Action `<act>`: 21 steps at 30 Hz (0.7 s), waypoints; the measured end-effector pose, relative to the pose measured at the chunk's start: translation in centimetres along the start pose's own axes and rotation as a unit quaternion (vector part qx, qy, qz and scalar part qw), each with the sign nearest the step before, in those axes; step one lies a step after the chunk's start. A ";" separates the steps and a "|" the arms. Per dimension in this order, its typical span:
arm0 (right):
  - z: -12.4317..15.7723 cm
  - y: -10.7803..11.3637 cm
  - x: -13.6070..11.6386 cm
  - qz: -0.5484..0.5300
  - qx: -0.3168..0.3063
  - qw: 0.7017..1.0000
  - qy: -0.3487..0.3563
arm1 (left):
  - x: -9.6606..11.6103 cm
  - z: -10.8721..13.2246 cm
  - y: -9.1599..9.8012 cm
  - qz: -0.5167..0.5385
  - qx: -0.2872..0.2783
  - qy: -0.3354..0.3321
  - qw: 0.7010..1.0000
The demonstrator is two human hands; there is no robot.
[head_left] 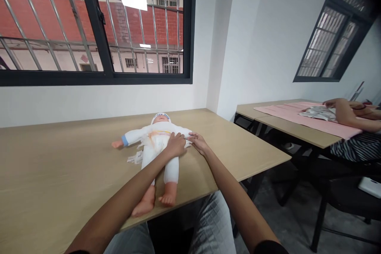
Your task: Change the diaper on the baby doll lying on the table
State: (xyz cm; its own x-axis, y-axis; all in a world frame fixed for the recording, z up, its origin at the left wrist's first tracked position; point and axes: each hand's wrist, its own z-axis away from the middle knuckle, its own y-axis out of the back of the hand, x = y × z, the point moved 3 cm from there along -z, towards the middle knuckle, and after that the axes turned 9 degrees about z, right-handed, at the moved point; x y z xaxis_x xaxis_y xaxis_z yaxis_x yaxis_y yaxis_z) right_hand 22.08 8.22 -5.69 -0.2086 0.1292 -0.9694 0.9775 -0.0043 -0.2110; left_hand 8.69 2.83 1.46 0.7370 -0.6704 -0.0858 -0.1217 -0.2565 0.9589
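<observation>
A baby doll [162, 129] lies on its back on the table, its bare feet towards me. It wears a white suit with a blue cuff and a printed white cap. A white diaper [157, 141] with yellow-orange marking lies over its hips, one frilly side spread on the tabletop. My left hand [176, 145] rests on the diaper at the doll's hip, its fingers curled over the edge. Beside it, my right hand [198, 142] has thumb and fingers pinched together by the end of the doll's sleeve; what they hold is too small to make out.
The wooden table [74, 166] runs up to a white wall below a barred window [143, 27]. Further right, another person's arm [348, 115] lies over a pink cloth [315, 121] with pale fabric on a second table. A black chair [351, 202] holds a white object.
</observation>
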 end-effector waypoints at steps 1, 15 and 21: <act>0.0 0.0 0.1 0.000 0.003 1.000 -0.002 | -0.1 0.1 0.3 0.010 0.024 0.015 1.000; 0.0 -0.1 -1.1 -0.069 -0.037 0.996 0.052 | -0.6 0.6 0.6 -0.016 0.124 0.091 0.988; 0.4 -0.3 -1.9 -0.062 -0.037 0.996 0.054 | -1.2 0.8 0.6 0.014 0.145 0.114 0.983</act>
State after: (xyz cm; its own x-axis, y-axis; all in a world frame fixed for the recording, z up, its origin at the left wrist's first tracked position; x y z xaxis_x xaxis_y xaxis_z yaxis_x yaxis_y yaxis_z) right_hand 22.13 7.58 -3.86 -0.3272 0.2293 -0.9167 0.9449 0.0906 -0.3146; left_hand 7.17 2.89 1.91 0.8563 -0.5154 0.0334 -0.3037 -0.4502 0.8397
